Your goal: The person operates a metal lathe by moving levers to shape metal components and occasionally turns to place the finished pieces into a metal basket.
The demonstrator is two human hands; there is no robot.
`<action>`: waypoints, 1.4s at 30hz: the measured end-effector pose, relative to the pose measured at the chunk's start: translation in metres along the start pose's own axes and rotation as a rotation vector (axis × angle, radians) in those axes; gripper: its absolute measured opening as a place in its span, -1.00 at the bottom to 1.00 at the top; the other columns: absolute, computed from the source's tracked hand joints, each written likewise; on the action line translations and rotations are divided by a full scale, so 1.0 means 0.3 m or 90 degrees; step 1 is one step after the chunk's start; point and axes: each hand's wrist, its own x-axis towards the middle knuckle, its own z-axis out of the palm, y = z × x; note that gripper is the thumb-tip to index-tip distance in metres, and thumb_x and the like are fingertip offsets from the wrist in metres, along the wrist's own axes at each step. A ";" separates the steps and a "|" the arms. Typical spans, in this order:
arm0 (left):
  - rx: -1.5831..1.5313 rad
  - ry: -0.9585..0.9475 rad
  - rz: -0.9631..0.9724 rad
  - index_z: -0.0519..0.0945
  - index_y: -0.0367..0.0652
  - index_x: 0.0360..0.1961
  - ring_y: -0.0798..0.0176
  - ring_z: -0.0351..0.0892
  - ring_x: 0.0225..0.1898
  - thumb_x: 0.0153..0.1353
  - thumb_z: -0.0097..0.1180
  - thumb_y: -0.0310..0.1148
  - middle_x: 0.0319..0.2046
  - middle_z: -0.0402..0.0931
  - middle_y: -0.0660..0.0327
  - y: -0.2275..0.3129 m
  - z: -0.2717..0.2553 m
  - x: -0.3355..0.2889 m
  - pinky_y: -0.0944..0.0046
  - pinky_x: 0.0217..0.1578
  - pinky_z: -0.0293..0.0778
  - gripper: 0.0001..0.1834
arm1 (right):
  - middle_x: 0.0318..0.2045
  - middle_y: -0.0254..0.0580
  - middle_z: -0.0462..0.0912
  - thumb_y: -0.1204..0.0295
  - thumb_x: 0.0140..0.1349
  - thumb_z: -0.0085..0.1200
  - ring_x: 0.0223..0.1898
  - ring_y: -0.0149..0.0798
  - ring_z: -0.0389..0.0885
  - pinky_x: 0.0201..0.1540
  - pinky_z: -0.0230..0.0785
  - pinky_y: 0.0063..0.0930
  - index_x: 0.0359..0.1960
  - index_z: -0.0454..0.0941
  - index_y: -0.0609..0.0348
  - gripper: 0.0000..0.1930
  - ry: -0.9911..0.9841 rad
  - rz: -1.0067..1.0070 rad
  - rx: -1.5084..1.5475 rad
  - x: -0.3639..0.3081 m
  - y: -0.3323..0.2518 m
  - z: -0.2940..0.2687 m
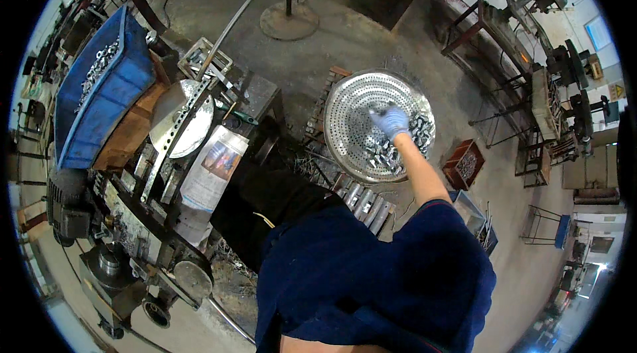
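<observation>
My right hand (393, 122), in a light blue-grey glove, reaches over a large round perforated metal tray (342, 104). Its fingers stretch toward the left and look apart, with no part visible in them. Just beside and below the hand, a heap of small shiny metal parts (385, 156) covers the tray's right and lower side; the rest of its dotted surface lies bare. My left hand is out of sight. To my left stands a machine with a round metal disc (192, 134), a long perforated metal bar (174, 137) and a printed paper sheet (211, 170).
A blue bin (109, 111) of small metal parts stands tilted at far left. Near the disc are a small tool tray (206, 61) and a green-handled tool (244, 117). A reddish box (463, 164) of parts sits right of the round tray. Metal cylinders (365, 204) lie below it.
</observation>
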 end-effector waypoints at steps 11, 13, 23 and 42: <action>-0.126 -0.033 -0.012 0.53 -0.19 -0.09 0.45 0.12 -0.80 0.24 -0.01 -0.10 -0.70 0.33 0.32 -0.166 -0.107 0.106 0.39 -0.79 0.06 -0.61 | -0.11 0.08 0.58 -0.19 0.09 -0.12 -0.04 0.05 0.53 0.03 0.35 -0.13 -0.16 0.59 0.21 -0.34 -0.233 -0.111 -0.270 0.100 0.208 0.035; -0.152 -0.088 0.097 0.49 -0.11 -0.41 0.49 0.14 -0.78 0.24 0.00 -0.03 -0.74 0.27 0.36 -0.072 0.023 -0.018 0.43 -0.75 0.09 -0.65 | -0.10 0.11 0.56 -0.20 0.03 -0.07 -0.05 0.07 0.54 0.01 0.36 -0.15 -0.13 0.59 0.16 -0.34 -0.160 -0.130 -0.208 0.088 0.282 0.038; -0.168 -0.149 -0.028 0.51 -0.24 -0.32 0.34 0.43 -0.74 0.16 0.07 0.08 -0.73 0.42 0.20 -0.024 -0.137 -0.210 0.38 -0.72 0.34 -0.51 | -0.35 -0.13 0.63 0.28 0.16 0.06 -0.32 -0.15 0.60 -0.14 0.46 -0.27 -0.16 0.57 0.33 -0.66 -0.302 -0.169 0.948 0.102 -0.319 -0.223; 0.173 -0.055 0.063 0.57 -0.19 -0.26 0.01 0.56 -0.43 0.10 0.10 0.03 -0.49 0.56 -0.03 -0.266 -0.221 -0.394 0.11 -0.36 0.42 -0.55 | -0.32 0.05 0.62 -0.12 -0.03 0.08 -0.16 0.02 0.55 -0.05 0.39 -0.23 -0.29 0.63 0.21 -0.43 0.005 -1.359 -0.275 -1.241 -2.156 -0.187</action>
